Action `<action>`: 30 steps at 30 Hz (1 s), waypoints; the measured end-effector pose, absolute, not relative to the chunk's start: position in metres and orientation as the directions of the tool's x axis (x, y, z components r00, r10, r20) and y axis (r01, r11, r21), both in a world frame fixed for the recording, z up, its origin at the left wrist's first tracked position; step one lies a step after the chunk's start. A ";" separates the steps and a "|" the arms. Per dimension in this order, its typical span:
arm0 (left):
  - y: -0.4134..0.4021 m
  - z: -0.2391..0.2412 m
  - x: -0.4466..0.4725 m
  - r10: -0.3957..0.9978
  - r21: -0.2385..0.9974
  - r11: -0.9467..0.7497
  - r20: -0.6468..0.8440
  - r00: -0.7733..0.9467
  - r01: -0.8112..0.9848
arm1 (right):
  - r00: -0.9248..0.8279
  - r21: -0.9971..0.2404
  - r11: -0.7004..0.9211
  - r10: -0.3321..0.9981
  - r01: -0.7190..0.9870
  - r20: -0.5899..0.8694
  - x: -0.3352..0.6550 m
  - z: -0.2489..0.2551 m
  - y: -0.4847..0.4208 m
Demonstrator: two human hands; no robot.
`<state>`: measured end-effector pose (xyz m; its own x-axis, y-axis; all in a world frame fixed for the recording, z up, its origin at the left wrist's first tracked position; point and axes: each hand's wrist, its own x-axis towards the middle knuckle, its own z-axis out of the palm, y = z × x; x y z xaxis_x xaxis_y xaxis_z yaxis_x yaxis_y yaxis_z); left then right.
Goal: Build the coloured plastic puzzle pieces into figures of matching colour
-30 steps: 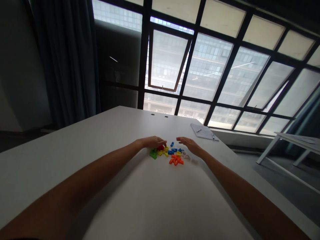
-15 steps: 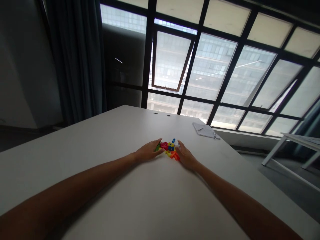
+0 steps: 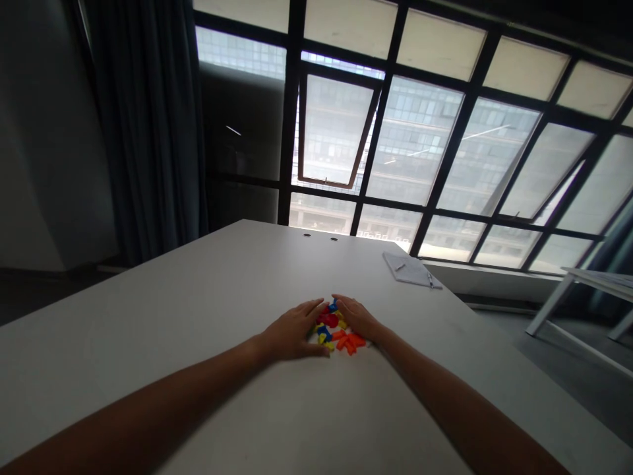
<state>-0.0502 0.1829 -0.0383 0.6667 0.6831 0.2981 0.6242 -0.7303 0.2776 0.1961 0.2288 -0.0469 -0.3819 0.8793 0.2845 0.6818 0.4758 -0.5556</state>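
Currently, both your hands cup a small heap of bright plastic-looking pieces on the large, smooth white tabletop; the heap lies between your palms, roughly midway along the table ahead of you. Your left hand is unclenched, its fingers stretched forward and its thumb spread away from them; it curves along the heap's left side, with the thumb tip just beside the small yellow pieces. Your right hand is loosely bent rather than clenched; its fingers arch over the far right side, the tips at a bright blue piece; you cannot tell from this view whether they press on it, and no firm grip shows in either hand.

Within the heap, the glossy red pieces sit in the middle; a darker blue piece lies nearer your left thumb; the angular, bright orange pieces cluster at the near right, close to your right wrist; their exact shapes are too small to make out.

Beyond your right hand, well apart from the heap, lies a flat white paper pad, with a slim pale pen resting on it.
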 end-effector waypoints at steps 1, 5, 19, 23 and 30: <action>0.182 -0.037 -0.050 0.686 0.283 -0.727 0.310 0.658 0.625 | -0.383 -0.567 0.479 0.877 0.670 0.289 0.191 -0.046 0.222; 0.177 -0.033 -0.051 0.680 0.308 -0.733 0.333 0.653 0.607 | -0.327 -0.618 0.451 0.893 0.644 0.311 0.173 -0.044 0.202; 0.183 -0.028 -0.104 0.709 0.266 -0.685 0.460 0.535 0.679 | -0.030 -0.763 0.235 0.962 0.602 0.273 0.062 -0.044 0.224; 0.185 -0.018 -0.121 0.782 0.249 -0.510 0.533 0.323 0.823 | -0.084 -0.792 0.295 0.951 0.535 0.298 0.029 -0.039 0.231; 0.147 -0.024 -0.082 0.603 -0.118 -0.635 0.543 0.585 0.764 | -0.234 -0.648 0.468 0.878 0.601 0.418 0.131 -0.043 0.230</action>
